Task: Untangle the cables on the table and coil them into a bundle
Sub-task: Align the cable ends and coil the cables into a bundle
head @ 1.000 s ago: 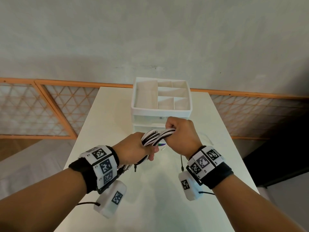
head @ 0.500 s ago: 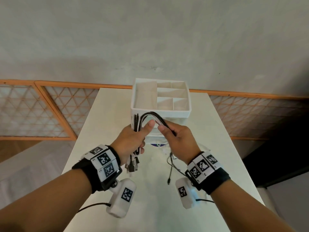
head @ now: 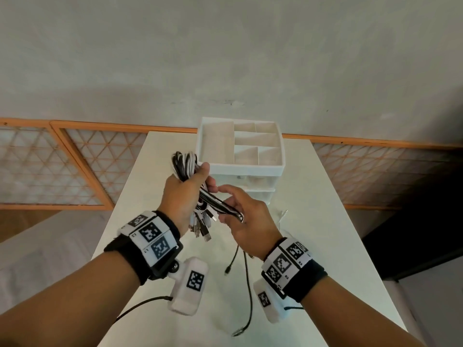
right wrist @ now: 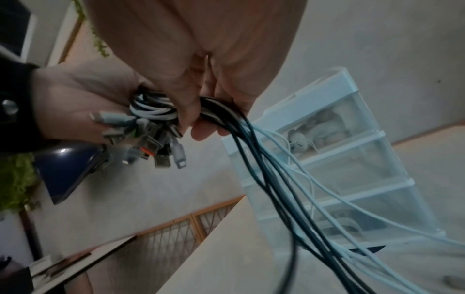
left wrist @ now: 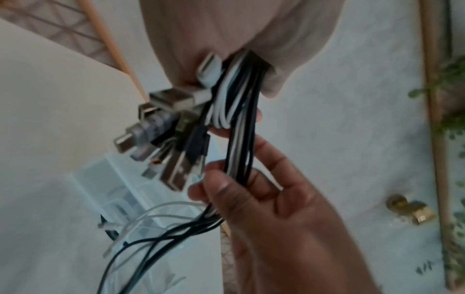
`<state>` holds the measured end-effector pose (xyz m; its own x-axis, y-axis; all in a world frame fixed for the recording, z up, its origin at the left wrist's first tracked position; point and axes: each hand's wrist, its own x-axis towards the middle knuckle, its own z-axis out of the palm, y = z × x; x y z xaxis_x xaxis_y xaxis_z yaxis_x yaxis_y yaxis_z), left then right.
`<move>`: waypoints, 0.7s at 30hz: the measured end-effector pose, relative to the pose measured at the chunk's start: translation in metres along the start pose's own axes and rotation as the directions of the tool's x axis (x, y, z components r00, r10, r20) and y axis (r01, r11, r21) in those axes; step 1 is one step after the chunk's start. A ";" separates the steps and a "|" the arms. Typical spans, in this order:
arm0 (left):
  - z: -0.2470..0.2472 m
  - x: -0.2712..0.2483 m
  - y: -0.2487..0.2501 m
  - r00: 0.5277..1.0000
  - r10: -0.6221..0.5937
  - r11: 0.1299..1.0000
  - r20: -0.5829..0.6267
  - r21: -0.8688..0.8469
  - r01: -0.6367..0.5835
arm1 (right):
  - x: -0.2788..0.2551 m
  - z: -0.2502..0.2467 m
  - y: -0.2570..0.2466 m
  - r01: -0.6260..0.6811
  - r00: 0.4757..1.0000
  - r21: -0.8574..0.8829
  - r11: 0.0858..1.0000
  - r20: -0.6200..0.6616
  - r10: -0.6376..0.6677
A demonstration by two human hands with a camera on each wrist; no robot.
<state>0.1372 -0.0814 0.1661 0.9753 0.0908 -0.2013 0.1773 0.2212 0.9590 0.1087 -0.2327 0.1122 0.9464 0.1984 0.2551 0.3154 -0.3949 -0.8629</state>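
Observation:
A bundle of black and white cables (head: pixel 184 164) is folded into loops above the white table (head: pixel 313 196). My left hand (head: pixel 186 187) grips the loops in its fist, and several USB plugs (head: pixel 203 225) (left wrist: pixel 161 127) (right wrist: pixel 151 143) hang out below it. My right hand (head: pixel 240 216) (left wrist: pixel 251 191) holds the same strands (left wrist: pixel 239 151) (right wrist: pixel 219 115) just right of the left hand, fingers curled round them. From there the loose black and white tails (right wrist: pixel 289 199) (head: pixel 246 284) trail down onto the table.
A white organiser (head: pixel 240 144) with open compartments on top and clear drawers (right wrist: pixel 352 159) stands at the table's far middle, just behind the hands. An orange-framed lattice rail (head: pixel 75 166) runs behind the table. A grey wall rises beyond.
The left hand has swung left and up with the looped end of the bundle. The right hand dropped lower and now holds the strands below the left hand, with plugs hanging between them.

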 end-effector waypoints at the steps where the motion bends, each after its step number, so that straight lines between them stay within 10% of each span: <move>1: 0.000 -0.001 -0.001 0.999 0.030 0.998 0.036 0.057 -0.032 | 0.002 0.002 -0.001 -0.036 0.999 0.037 0.999 -0.023 0.037; 6: -0.003 -0.009 -0.001 0.949 0.146 0.940 0.278 0.260 -0.221 | 0.006 -0.006 0.004 -0.064 0.997 -0.026 0.998 0.046 0.065; 12: 0.000 -0.022 0.020 0.832 0.014 0.950 0.555 0.252 -0.185 | 0.015 -0.029 0.020 -0.200 0.960 -0.293 0.935 0.130 0.247; 21: -0.001 -0.019 0.000 0.846 -0.278 0.752 0.455 0.651 -0.102 | 0.031 -0.042 0.001 -0.199 0.974 -0.593 0.780 -0.035 0.222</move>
<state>0.1187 -0.0823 0.1702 0.8357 -0.4261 -0.3464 0.1192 -0.4750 0.8719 0.1408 -0.2644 0.1377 0.9946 0.0740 0.0727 0.0995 -0.8797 -0.4649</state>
